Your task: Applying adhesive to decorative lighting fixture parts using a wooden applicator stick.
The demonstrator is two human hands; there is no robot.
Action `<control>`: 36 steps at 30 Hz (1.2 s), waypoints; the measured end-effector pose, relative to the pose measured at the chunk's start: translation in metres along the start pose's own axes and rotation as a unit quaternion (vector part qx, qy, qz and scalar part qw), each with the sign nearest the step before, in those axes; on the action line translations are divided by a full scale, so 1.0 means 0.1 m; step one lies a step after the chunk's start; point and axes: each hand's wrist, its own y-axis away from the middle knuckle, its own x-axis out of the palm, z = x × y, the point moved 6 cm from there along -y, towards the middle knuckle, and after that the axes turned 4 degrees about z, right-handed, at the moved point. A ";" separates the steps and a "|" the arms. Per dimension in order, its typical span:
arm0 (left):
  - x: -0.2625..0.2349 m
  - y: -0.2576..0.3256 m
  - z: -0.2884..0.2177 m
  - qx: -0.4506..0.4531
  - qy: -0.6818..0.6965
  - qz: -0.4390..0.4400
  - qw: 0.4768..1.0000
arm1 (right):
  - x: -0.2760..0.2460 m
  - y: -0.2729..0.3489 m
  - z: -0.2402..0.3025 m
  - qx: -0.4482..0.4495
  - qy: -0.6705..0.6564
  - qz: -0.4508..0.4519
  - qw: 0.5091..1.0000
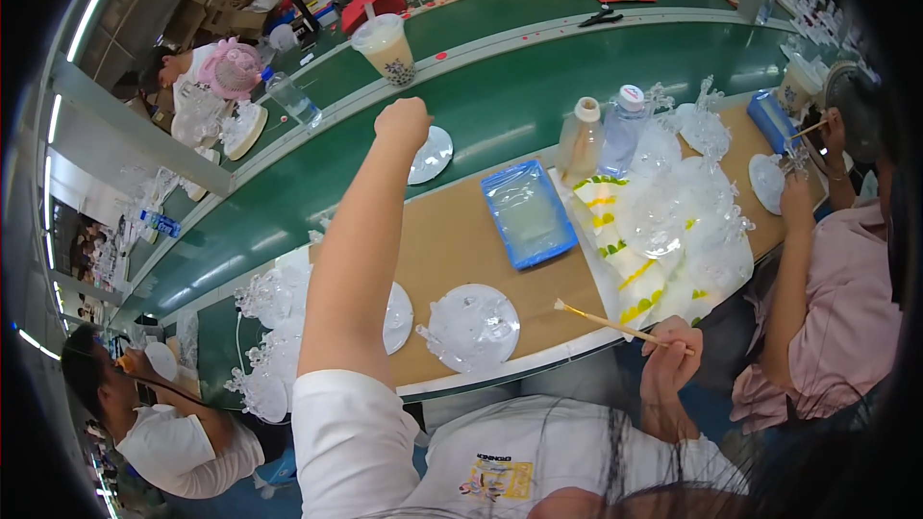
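My left arm stretches out over the green conveyor, and my left hand [402, 121] is closed in a fist shape above it. Whether anything is in those fingers is hidden. Just beside that wrist lies a clear round disc [433, 158] on the green surface, partly covered by the arm. Near my body on the right, my right hand [667, 358] pinches a thin wooden-handled brush [615, 325], its bristle end pointing left. In front of me a clear plastic disc with small parts on it [475, 329] rests on the brown board [444, 240]. Another disc [397, 319] is half behind my left arm.
A blue-rimmed tray [531, 215] of cloudy liquid sits mid-board. Right of it stand two bottles [581, 146] and a heap of clear plastic pieces [663, 216] on patterned cloth. More clear pieces [269, 346] lie left. A drink cup [386, 50] stands beyond. Co-workers sit at both sides.
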 end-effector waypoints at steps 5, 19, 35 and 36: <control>-0.10 0.08 0.00 0.008 0.051 -0.004 0.999 | -0.05 -0.21 0.12 -0.004 0.029 0.047 0.998; -0.70 2.09 -0.31 0.119 0.069 0.086 0.987 | 1.03 -1.18 -0.19 0.005 0.255 0.229 0.940; -0.38 3.28 -0.34 0.061 0.459 0.013 0.886 | 0.92 -1.04 0.04 -0.021 0.213 0.204 0.955; -0.32 3.30 -0.32 0.056 0.462 0.016 0.885 | 0.83 -0.89 0.06 -0.005 0.155 0.191 0.969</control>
